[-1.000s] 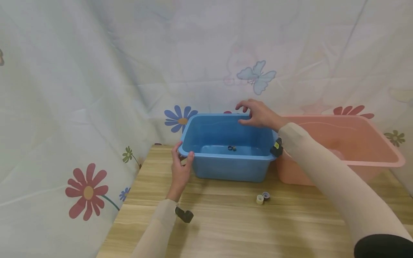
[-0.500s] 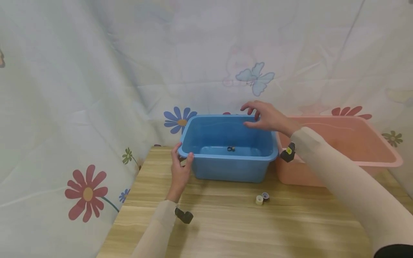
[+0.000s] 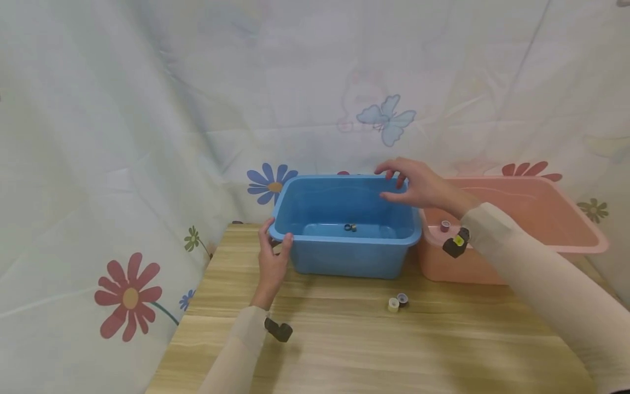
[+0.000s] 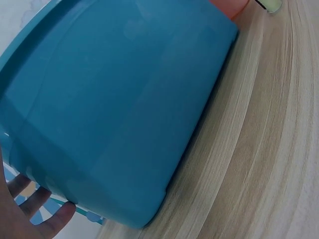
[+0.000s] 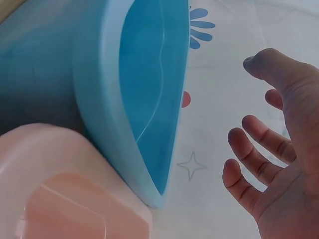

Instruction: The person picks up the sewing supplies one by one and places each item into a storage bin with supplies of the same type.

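Note:
A blue plastic bin point(image 3: 346, 257) stands on the wooden table. My left hand point(image 3: 272, 268) grips the rim at its front left corner, thumb at the front and fingers round the left side; the left wrist view shows those fingertips against the wall. Over the bin's right end my right hand point(image 3: 418, 183) hovers with spread, loosely bent fingers; the right wrist view shows nothing in it. Two small ring-like rolls point(image 3: 350, 227) lie on the blue bin's floor. On the table in front sit a pale roll point(image 3: 393, 305) and a dark roll point(image 3: 402, 299), side by side.
A pink bin point(image 3: 585, 247) stands right of the blue one, their rims close together. Inside it a dark red roll point(image 3: 445, 225) shows beside my right wrist; the sleeve hides part of this bin. A flower-patterned curtain point(image 3: 315, 82) hangs behind the table.
My right hand has shifted right and slightly down over the blue bin, fingers still spread. A dark red roll in the pink bin has come into view. The left hand stays at the corner.

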`<state>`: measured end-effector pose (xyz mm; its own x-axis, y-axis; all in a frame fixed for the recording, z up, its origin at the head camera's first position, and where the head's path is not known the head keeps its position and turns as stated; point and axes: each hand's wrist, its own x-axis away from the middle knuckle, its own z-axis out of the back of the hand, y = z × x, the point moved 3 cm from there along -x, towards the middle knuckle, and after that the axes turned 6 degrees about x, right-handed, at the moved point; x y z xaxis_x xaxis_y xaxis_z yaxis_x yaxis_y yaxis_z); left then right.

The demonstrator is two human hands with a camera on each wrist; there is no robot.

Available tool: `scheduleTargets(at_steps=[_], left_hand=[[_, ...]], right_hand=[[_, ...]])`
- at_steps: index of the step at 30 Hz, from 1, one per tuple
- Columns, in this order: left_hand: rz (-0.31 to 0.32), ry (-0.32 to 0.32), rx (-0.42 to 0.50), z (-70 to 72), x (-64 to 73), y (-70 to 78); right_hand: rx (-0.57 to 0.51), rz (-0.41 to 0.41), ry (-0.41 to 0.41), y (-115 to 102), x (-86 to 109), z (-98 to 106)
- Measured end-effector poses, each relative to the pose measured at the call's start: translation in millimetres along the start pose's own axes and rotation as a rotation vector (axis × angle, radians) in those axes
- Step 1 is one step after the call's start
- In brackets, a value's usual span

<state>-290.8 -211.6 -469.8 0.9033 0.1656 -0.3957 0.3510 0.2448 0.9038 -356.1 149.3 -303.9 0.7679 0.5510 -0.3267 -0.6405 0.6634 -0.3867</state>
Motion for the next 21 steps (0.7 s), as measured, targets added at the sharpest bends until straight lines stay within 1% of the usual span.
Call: scheduleTargets(at_steps=[5, 7, 9, 12, 14, 16, 21], left_hand=[[0.014, -0.008, 0.005, 0.3, -0.1, -0.2], [0.029, -0.01, 0.003, -0.1, -0.4, 0.8], [0.041, -0.016, -0.002, -1.0, 2.8, 13.2], [0.047, -0.017, 0.002, -1.2, 3.0, 14.5], [0.034, -0.015, 0.005, -0.9, 3.2, 13.8], [0.023, -0.009, 0.008, -0.1, 0.1, 1.6], [0.013, 0.002, -0.012, 0.4, 0.3, 0.3]], right_hand=[[-0.004, -0.015, -0.004, 0, 7.3, 1], [-0.001, -0.014, -0.004, 1, 10.0, 1], [0.0, -0.001, 0.0, 1, 13.0, 2], [0.004, 0.026, 0.01, -1, 18.3, 3], [0.008, 0.038, 0.016, -2, 22.4, 4], [0.007, 0.044, 0.019, -3, 26.4, 4], [0.001, 0.04, 0.026, -2, 35.5, 4]])
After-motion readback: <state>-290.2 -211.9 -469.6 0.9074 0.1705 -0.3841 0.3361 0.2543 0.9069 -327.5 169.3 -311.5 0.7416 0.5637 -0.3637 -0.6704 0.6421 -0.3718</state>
